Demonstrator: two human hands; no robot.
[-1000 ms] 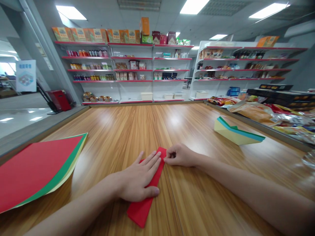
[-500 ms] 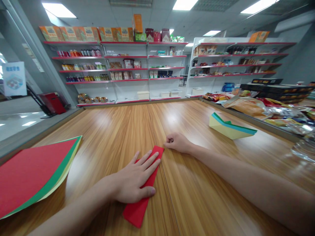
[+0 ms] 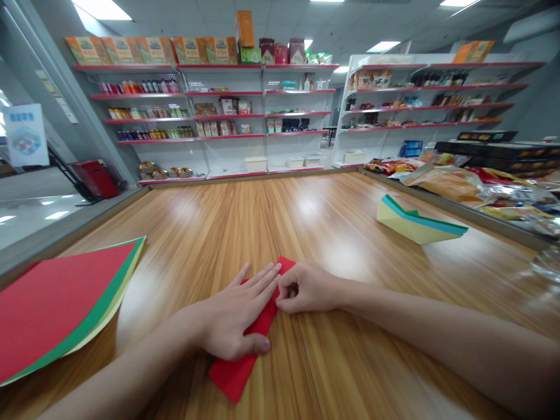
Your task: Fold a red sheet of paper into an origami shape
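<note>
A folded strip of red paper (image 3: 236, 373) lies slantwise on the wooden table. Across its middle my left hand (image 3: 238, 312) rests flat, fingers spread, thumb toward the strip's near part. My right hand (image 3: 306, 289) is curled at the strip's right edge, close to the left fingertips, thumb and bent fingers brought together. Whether it pinches the paper edge or only presses on it is hidden. Part of the strip's far end shows above the right hand's knuckles.
Red, green and pale yellow paper sheets (image 3: 65, 309) lie stacked at the left. A folded paper boat (image 3: 420, 224) stands at the right. Packaged snacks (image 3: 455, 184) pile up beyond the table's right edge. Stocked shelves (image 3: 227, 134) line the back.
My right hand has moved left and nearer, from beside the strip's far end onto its right edge. My left hand still lies flat on the paper.
</note>
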